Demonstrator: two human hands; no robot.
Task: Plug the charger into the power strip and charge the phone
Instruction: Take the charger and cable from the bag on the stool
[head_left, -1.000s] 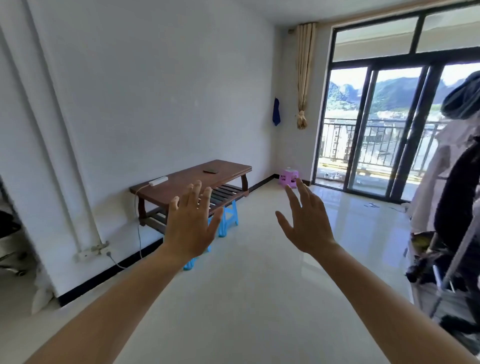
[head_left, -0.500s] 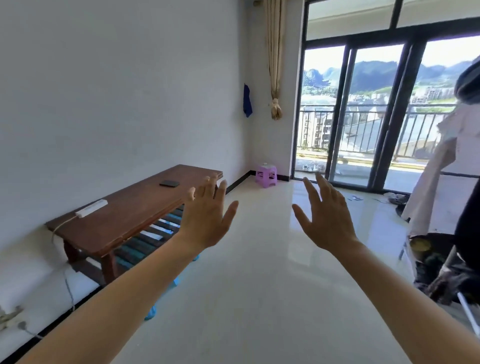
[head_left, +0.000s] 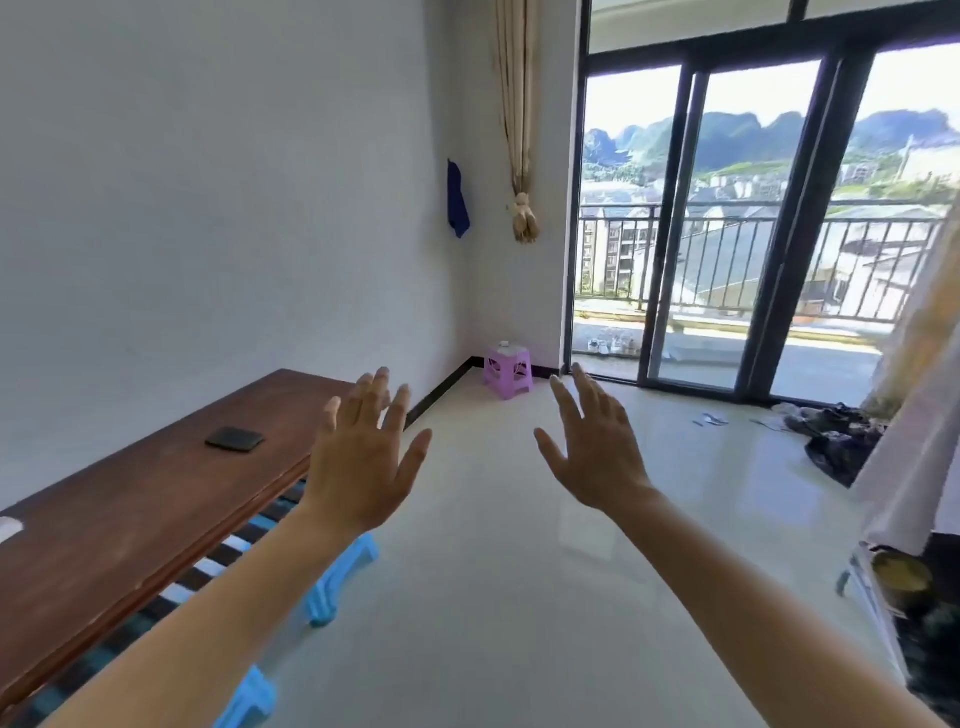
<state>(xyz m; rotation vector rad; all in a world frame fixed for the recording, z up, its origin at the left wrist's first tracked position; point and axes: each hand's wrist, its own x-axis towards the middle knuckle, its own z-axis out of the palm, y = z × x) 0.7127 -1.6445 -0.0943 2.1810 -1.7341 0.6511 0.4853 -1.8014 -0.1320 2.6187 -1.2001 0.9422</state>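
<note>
A dark phone (head_left: 235, 439) lies flat on the brown wooden table (head_left: 130, 514) along the left wall. The white power strip (head_left: 8, 530) shows only as an end at the frame's left edge, on the same tabletop. No charger is visible. My left hand (head_left: 363, 462) is raised with fingers spread, just right of the table's front edge and empty. My right hand (head_left: 592, 447) is raised beside it over the floor, also spread and empty.
Blue stools (head_left: 337, 577) stand under the table's front. A purple stool (head_left: 508, 369) sits in the far corner by the sliding glass doors (head_left: 727, 223). Clothes (head_left: 836, 436) lie on the floor at right, with a rack and hanging cloth (head_left: 914, 415) beside them.
The view has closed in on the table, which now fills the lower left. The power strip has slid to the frame's left edge. Both hands stay raised and spread.
</note>
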